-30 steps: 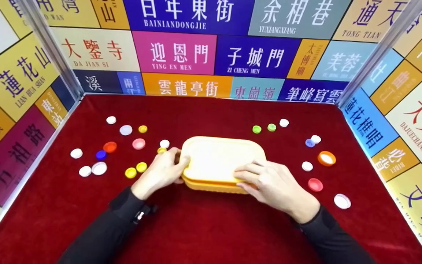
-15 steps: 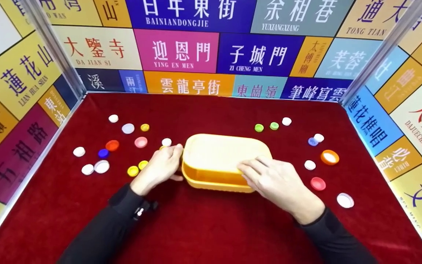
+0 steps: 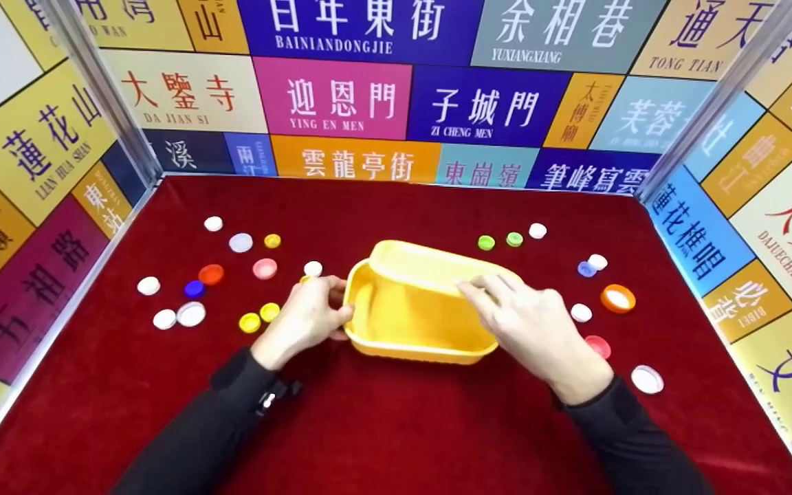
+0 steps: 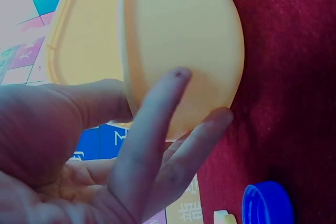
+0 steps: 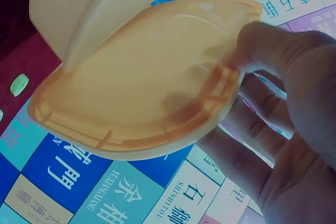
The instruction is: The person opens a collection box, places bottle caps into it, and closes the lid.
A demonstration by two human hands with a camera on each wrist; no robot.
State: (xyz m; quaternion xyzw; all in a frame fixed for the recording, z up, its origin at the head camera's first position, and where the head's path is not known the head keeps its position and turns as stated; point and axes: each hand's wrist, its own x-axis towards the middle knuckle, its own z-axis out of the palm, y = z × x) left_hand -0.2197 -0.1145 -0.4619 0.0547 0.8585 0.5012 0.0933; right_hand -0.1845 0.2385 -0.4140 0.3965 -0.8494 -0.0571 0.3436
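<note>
A yellow plastic box [image 3: 416, 352] stands on the red cloth in the middle of the head view. At its left end my left hand [image 3: 303, 313] holds the wall, the thumb by the rim and fingers against the outside [image 4: 181, 30], as the left wrist view shows. My right hand [image 3: 530, 326] pinches the edge of the yellow lid [image 3: 430, 265]. The lid is raised and tilted over the box's back and right part, baring the front and left of the inside. In the right wrist view, the lid's ribbed underside [image 5: 142, 77] faces the camera.
Left of the box lie several bottle caps, among them a red cap [image 3: 211, 275], a blue cap [image 3: 194, 289] and a yellow cap [image 3: 249, 322]. More lie to the right, including an orange cap [image 3: 618, 298] and a green cap [image 3: 486, 243]. Printed panels [image 3: 341, 96] wall the cloth.
The right hand has lifted the lid's front edge off the box and tilted it up and back toward the right. The left hand has stayed at the box's left end.
</note>
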